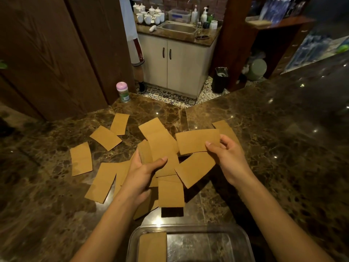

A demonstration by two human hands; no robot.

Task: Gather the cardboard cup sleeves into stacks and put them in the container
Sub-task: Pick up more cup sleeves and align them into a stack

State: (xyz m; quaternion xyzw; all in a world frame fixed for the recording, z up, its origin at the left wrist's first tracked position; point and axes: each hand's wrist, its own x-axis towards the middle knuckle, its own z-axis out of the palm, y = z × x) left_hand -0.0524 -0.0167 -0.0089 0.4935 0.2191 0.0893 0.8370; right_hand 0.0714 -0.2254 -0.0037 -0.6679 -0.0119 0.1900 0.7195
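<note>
Several flat brown cardboard cup sleeves lie scattered on the marble counter point(283, 148), among them one at the left point(81, 158) and one near the front point(171, 193). My left hand point(143, 173) grips a small stack of sleeves point(162, 148), thumb on top. My right hand point(228, 157) pinches a single sleeve point(196, 140) by its right end, held above the counter beside the stack. A clear container point(243, 241) sits at the near edge with a stack of sleeves point(153, 246) along its left side.
A pink-lidded jar point(122, 91) stands at the counter's far left edge. Beyond the counter are a sink cabinet point(177, 63), a black bin point(220, 80) and a person's legs point(137, 59). A wooden door point(56, 53) rises at the left.
</note>
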